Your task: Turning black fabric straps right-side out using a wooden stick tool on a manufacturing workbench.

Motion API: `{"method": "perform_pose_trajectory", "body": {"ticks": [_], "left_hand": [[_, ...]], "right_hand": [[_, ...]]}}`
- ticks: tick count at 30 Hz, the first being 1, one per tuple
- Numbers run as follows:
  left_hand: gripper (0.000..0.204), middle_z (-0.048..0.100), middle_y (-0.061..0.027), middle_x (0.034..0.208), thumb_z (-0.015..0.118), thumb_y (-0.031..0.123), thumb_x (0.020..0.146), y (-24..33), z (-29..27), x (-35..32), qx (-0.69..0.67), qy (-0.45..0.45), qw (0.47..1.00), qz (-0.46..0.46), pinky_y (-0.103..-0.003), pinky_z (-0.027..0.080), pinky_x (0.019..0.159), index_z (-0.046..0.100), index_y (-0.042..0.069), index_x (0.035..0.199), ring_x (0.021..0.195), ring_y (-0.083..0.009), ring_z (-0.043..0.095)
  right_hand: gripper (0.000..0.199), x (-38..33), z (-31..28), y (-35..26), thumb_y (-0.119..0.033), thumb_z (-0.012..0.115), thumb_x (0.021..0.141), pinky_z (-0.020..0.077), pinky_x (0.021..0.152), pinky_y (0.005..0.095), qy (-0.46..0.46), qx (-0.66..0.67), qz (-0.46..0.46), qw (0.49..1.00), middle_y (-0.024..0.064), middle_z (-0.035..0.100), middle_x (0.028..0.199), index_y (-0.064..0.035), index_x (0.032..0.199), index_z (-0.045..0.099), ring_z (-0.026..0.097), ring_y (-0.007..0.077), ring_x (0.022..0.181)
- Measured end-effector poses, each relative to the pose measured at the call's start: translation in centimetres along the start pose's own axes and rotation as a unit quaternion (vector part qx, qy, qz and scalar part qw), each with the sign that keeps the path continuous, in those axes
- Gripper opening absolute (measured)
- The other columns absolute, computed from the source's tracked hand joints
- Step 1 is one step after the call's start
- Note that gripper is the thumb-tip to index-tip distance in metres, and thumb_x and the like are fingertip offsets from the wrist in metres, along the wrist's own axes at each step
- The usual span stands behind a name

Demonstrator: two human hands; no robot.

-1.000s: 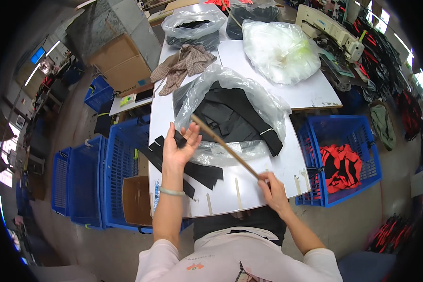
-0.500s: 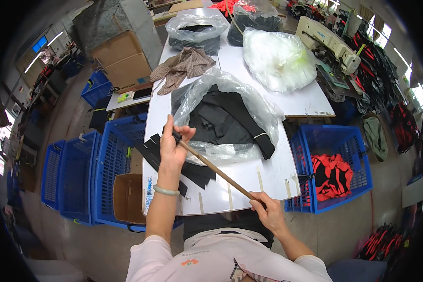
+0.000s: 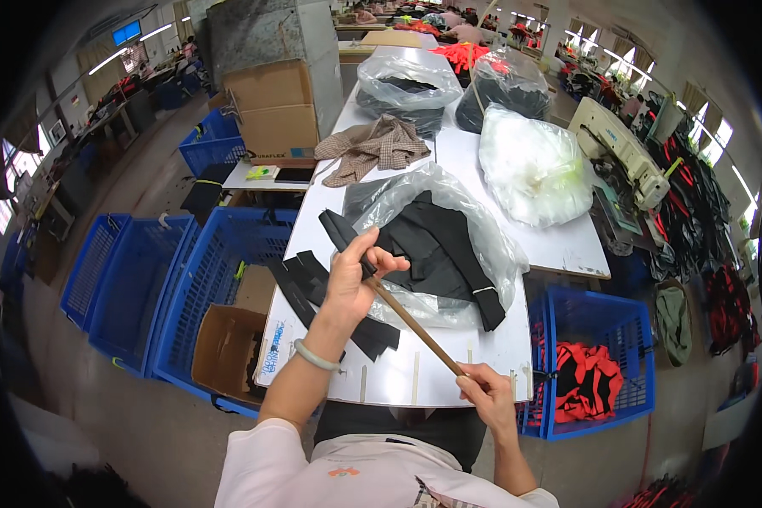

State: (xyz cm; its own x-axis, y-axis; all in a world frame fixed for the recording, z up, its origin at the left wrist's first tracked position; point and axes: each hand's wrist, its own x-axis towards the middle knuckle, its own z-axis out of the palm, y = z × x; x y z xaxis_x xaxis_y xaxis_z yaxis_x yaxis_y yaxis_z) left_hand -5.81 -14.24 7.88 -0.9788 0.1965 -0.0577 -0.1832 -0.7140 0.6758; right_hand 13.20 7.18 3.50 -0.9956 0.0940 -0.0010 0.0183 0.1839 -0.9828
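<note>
A brown wooden stick [image 3: 416,328] slants across the near part of the white table. My right hand [image 3: 491,396] is closed round its lower end near the table's front edge. At the upper end, my left hand [image 3: 354,279] grips a black fabric piece [image 3: 339,230] that covers the stick's tip, and part of the fabric sticks up past the thumb. Just beyond lies an opened clear plastic bag [image 3: 506,247] holding black fabric pieces [image 3: 436,241]. Loose black strips [image 3: 300,292] lie on the table left of my left hand and partly under my forearm.
Blue crates [image 3: 165,279] line the left side, one with a cardboard box [image 3: 220,349] inside. A blue crate [image 3: 643,372] at the right contains red and black pieces [image 3: 586,381]. Farther back on the table are a checked cloth [image 3: 381,144], a full white bag [image 3: 533,165] and a sewing machine [image 3: 622,152].
The view has tilted up and shifted. The black fabric now stands up visibly above my left hand, where before only a small dark bit showed at the stick's tip. My right hand keeps its hold.
</note>
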Motion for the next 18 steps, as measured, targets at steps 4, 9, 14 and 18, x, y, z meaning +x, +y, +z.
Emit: {"method": "perform_pose_trajectory", "body": {"ticks": [4,9,14,18], "left_hand": [[0.038,0.052,-0.0115,0.051,0.051,0.025,0.091,-2.0,1.8,-1.5,-0.016,-0.019,0.999,0.033,-0.045,0.043,0.089,0.041,0.011,0.057,0.058,-0.0285,0.059],[0.037,0.049,-0.0109,0.052,0.039,0.027,0.093,-2.1,1.8,-2.2,-0.049,-0.104,0.991,0.073,-0.046,0.043,0.085,0.04,0.01,0.061,0.058,-0.0272,0.056],[0.041,0.056,-0.0137,0.065,0.034,0.034,0.097,-1.3,1.8,-2.5,-0.067,-0.147,0.98,0.112,-0.046,0.044,0.085,0.046,0.005,0.071,0.066,-0.028,0.06],[0.046,0.056,-0.0129,0.073,0.029,0.044,0.098,-1.2,1.9,-2.1,-0.012,-0.097,0.989,0.112,-0.045,0.044,0.084,0.046,0.006,0.078,0.07,-0.0283,0.058]], "right_hand": [[0.021,2.0,4.2,-0.6,-0.006,0.061,0.087,0.0367,0.047,0.0186,-0.004,0.111,0.011,0.994,0.0012,0.058,0.064,-0.0003,0.106,0.062,0.048,0.0038,0.053],[0.019,2.0,5.6,-0.6,-0.003,0.058,0.088,0.0206,0.036,0.0197,-0.039,0.286,0.059,0.956,0.0082,0.054,0.061,0.0023,0.106,0.059,0.034,0.0038,0.041],[0.019,2.0,5.2,-0.3,-0.003,0.057,0.088,0.021,0.036,0.0191,-0.036,0.262,0.041,0.964,0.0082,0.054,0.061,0.0026,0.106,0.058,0.036,0.0041,0.042],[0.017,1.9,4.4,0.6,-0.003,0.056,0.089,0.0212,0.036,0.0186,-0.058,0.302,0.073,0.949,0.007,0.052,0.059,0.0026,0.105,0.058,0.038,0.0046,0.045]]}}
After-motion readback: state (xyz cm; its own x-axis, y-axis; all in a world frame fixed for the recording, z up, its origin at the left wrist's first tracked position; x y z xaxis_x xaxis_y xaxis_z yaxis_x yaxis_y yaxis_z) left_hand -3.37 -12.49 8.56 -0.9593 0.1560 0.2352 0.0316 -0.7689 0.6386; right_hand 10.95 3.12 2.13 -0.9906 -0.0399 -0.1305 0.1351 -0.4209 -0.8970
